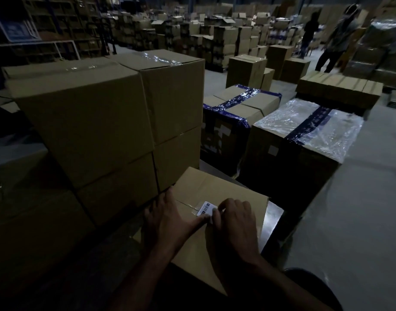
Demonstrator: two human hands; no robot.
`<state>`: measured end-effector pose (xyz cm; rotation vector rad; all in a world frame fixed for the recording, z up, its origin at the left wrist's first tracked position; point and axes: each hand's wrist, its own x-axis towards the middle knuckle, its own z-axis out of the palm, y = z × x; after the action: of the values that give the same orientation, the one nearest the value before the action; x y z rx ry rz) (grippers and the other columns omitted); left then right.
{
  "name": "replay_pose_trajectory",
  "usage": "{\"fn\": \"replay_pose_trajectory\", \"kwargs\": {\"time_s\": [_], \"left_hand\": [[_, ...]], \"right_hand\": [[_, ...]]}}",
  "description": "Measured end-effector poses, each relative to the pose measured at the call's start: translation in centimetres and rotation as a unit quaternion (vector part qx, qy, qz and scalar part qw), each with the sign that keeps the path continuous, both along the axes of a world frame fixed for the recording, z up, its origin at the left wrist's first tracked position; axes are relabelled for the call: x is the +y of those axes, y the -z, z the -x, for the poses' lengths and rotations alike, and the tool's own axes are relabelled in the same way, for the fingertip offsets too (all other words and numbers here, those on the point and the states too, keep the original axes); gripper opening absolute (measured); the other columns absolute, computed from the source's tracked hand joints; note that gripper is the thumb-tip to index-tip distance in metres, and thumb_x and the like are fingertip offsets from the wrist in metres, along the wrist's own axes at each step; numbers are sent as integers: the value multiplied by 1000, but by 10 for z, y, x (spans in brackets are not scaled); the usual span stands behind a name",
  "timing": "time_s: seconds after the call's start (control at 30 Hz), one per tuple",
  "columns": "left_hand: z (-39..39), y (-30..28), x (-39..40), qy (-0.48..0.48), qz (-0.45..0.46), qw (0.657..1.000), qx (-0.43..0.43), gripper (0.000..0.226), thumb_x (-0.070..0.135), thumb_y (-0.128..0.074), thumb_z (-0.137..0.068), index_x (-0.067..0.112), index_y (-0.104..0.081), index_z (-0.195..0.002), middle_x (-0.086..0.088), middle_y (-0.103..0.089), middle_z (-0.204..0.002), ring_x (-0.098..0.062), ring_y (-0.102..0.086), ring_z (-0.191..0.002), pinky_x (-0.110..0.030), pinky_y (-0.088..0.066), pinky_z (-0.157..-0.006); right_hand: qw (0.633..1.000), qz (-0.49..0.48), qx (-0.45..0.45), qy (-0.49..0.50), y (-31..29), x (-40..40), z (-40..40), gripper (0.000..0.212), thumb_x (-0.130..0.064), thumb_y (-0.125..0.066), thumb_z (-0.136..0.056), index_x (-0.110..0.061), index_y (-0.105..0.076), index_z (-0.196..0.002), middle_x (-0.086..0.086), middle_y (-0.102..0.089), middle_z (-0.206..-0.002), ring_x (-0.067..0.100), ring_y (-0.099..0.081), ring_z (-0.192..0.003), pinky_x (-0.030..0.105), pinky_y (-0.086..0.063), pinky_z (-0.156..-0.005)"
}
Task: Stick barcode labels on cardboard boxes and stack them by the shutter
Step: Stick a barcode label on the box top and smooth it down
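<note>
On the left stands a stack of plain boxes (116, 122), two columns each two high, all taped closed, so what they hold cannot be seen. Just in front of it lies the cardboard box (226, 194) being labelled, flaps closed and its contents likewise hidden; it sits on a shiny metal surface (273, 217) whose nature is hard to make out in this dim light.

The left hand (167, 217) rests spread on the box top, its fingers straight and grasping nothing, with the thumb pressing the near edge of the barcode label (207, 208). The right hand (236, 217) has its fingers bent over the label's right end, pressing or pinching it down; which of the two I cannot tell.

The label straddles the centre seam between the flaps. The risk, as I judge it, is that it bridges the gap, wrinkles across the bars or lifts at one corner if only its ends get pressed. Poor light also makes a crooked placement easy to miss.

Further right sit a blue-taped box (239, 108) and a plastic-wrapped box (304, 135), both sealed. Two people (327, 39) stand far back on the right.
</note>
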<state>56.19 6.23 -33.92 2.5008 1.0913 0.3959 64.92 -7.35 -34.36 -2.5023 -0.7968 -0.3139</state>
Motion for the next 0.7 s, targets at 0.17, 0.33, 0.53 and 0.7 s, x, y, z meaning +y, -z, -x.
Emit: {"fn": "replay_pose_trajectory", "kwargs": {"time_s": [0.17,0.33,0.53,0.7], "left_hand": [[1,-1,1,-3,-5,1000,4,138,103,-32,-42,24,-15,-154,-3,-31,-158,-22,-30,-144,-44,-21,-116],[2,2,2,-3,-6,1000,-5,138,104,-37,-42,24,-18,-153,-2,-34,-157,-21,-32,-143,-44,-23,-114],[0,1,1,-7,-1,1000,-2,140,103,-34,-39,24,-18,-153,-3,-34,-156,-22,-32,-143,-45,-22,-114],[0,-5,0,-2,19,1000,-2,144,102,-35,-36,22,-15,-155,-4,-30,-159,-22,-29,-145,-45,-20,-117]], "right_hand": [[1000,-21,7,-3,2,-10,-9,12,-29,-61,-86,-20,-53,-87,-3,-52,-88,16,-40,-87,32,-41,-72],[999,-35,7,-37,-7,-21,-1,13,-17,-65,-82,-17,-52,-81,-2,-55,-83,17,-43,-83,29,-38,-65],[1000,13,7,-22,-3,-11,-11,11,-17,-60,-84,-17,-51,-89,-2,-52,-88,17,-40,-81,30,-30,-67],[999,37,-1,2,1,-3,-15,12,-17,-62,-81,-17,-53,-88,1,-53,-85,20,-44,-77,33,-38,-66]]}}
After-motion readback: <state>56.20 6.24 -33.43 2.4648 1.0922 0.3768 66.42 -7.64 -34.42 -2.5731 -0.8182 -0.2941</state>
